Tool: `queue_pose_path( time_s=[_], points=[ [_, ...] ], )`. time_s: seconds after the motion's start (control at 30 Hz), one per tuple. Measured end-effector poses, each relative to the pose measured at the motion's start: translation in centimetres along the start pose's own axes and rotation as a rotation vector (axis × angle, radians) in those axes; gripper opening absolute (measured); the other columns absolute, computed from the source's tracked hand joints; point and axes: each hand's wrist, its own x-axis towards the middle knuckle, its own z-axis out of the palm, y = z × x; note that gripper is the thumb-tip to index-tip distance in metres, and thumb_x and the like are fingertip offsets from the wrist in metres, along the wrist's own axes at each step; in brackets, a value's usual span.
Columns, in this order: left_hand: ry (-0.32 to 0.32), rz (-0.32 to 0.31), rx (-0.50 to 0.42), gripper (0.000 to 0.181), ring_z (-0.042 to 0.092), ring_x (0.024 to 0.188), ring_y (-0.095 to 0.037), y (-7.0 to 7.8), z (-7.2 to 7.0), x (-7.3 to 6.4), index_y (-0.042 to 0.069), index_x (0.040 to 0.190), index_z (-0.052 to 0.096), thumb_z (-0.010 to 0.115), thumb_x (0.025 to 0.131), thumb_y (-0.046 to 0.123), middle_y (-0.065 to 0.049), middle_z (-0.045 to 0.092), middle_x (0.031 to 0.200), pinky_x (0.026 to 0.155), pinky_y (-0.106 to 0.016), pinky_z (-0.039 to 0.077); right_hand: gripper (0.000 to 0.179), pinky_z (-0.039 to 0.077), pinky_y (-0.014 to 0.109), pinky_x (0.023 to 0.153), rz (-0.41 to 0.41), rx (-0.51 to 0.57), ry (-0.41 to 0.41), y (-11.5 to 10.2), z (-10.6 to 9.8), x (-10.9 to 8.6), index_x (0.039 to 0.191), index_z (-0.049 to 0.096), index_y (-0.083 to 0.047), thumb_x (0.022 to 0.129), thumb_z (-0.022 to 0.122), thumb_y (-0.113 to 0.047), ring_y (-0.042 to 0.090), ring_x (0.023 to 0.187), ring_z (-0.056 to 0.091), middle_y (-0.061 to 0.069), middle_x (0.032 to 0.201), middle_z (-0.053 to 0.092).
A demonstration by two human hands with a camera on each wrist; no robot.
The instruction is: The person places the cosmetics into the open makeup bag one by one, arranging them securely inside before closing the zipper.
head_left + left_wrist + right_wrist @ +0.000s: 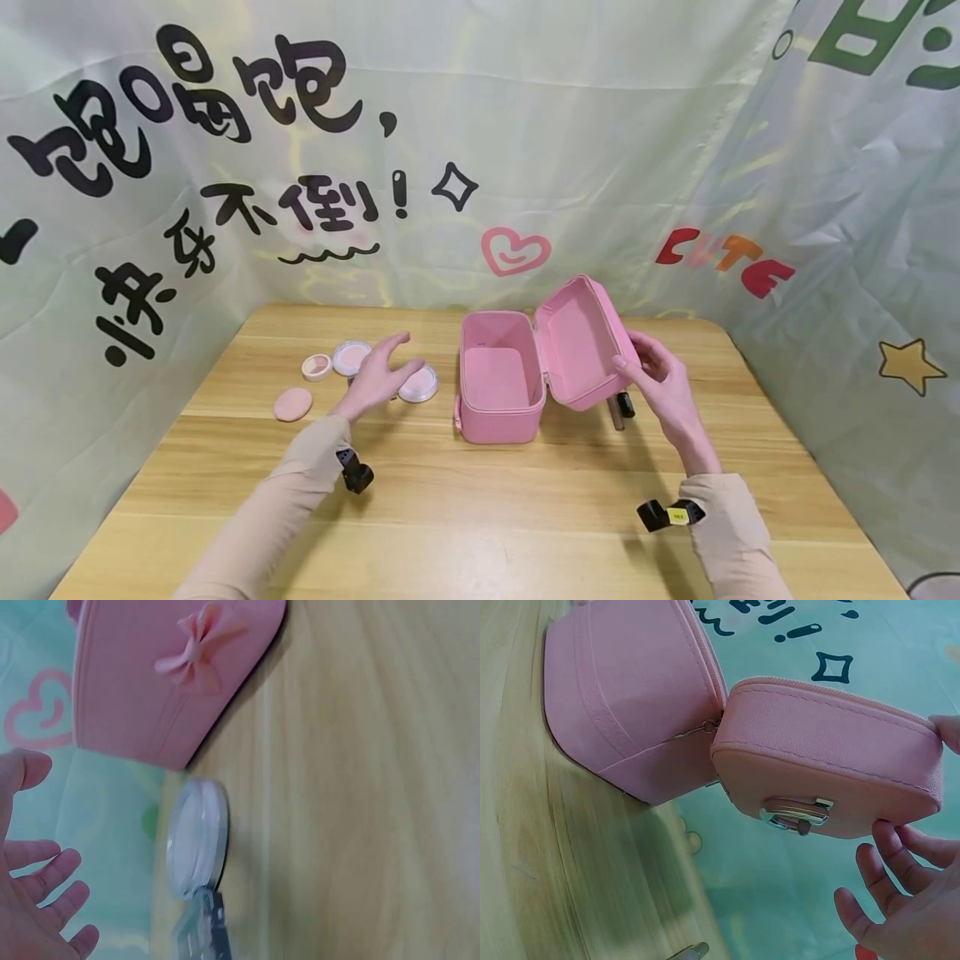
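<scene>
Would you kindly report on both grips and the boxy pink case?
Right grip pinching pink leather-like lid. Left grip empty, near round pink compact. Case open, no contents visible. Slim brown tube near lid; no obstruction apparent.

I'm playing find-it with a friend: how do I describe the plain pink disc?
On the wooden table, find the open pink case. Look left past the left hand to the small round things. The disc is the leftmost: flat, pink all over, without the pale rims of the round ones beside it.
</scene>
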Motion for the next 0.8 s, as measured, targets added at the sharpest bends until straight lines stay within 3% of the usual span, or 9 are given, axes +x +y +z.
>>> queue_pose_path(
  time_s=[0.23,0.5,0.8],
  points=[
    [0.035,-0.015,0.001,0.071,0.029,0.151,-0.04,-0.9,-2.0,0.3,0.002,0.154,0.036,0.063,0.098,0.037,-0.021,0.039,0.158,0.122,-0.057,0.024,0.046,0.049,0.011,0.084,0.001,0.011,-0.005,0.0,-0.1,0.0,0.138,0.05,0.008,0.095,0.063,-0.004,0.0,0.101,0.059,-0.016,0.112,0.064],
    [0.02,-0.002,-0.006,0.076,0.039,0.142,-0.044,-3.2,-3.7,0.1,-0.003,0.153,0.034,0.066,0.096,0.035,-0.026,0.044,0.153,0.118,-0.059,0.031,0.046,0.049,0.011,0.085,0.0,0.013,-0.004,0.1,-0.2,-0.1,0.138,0.05,0.008,0.096,0.063,-0.004,0.0,0.101,0.059,-0.015,0.112,0.064],
    [-0.016,0.011,0.147,0.083,0.049,0.13,-0.049,-5.3,-4.7,-2.1,-0.007,0.151,0.035,0.077,0.088,0.027,-0.031,0.048,0.145,0.107,-0.063,0.04,0.047,0.049,0.011,0.085,0.0,-0.002,-0.01,0.2,-0.2,-0.1,0.139,0.048,0.009,0.096,0.062,-0.005,0.0,0.101,0.059,-0.016,0.113,0.063]
  ],
)
